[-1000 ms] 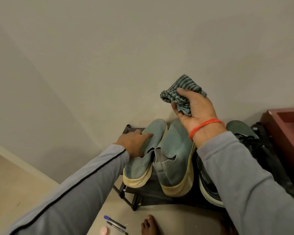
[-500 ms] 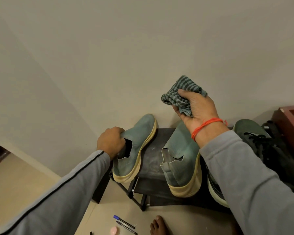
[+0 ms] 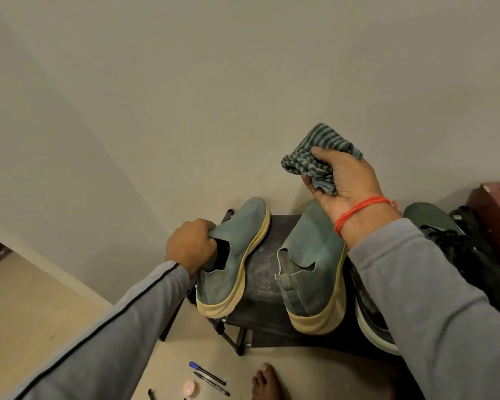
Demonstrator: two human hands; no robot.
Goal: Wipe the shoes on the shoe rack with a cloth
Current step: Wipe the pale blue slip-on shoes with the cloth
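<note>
Two teal slip-on shoes with cream soles are at the dark shoe rack (image 3: 260, 272). My left hand (image 3: 189, 245) grips the collar of the left teal shoe (image 3: 237, 255), which is tilted and lifted at the rack's left end. Flat on the rack sits the right teal shoe (image 3: 315, 269). Above it, near the wall, my right hand (image 3: 344, 180) holds a bunched green striped cloth (image 3: 312, 157), apart from both shoes.
A dark sneaker with a white sole (image 3: 370, 316) and a green laced shoe (image 3: 433, 223) sit right of my arm. A red-brown box (image 3: 494, 209) stands at far right. Pens (image 3: 208, 373), a pink lid (image 3: 191, 389) and a bare foot (image 3: 267, 383) are on the floor.
My left hand went from resting on the left shoe to gripping its collar, then pulled it left and tilted it away from the other shoe. My right hand with the cloth stayed raised.
</note>
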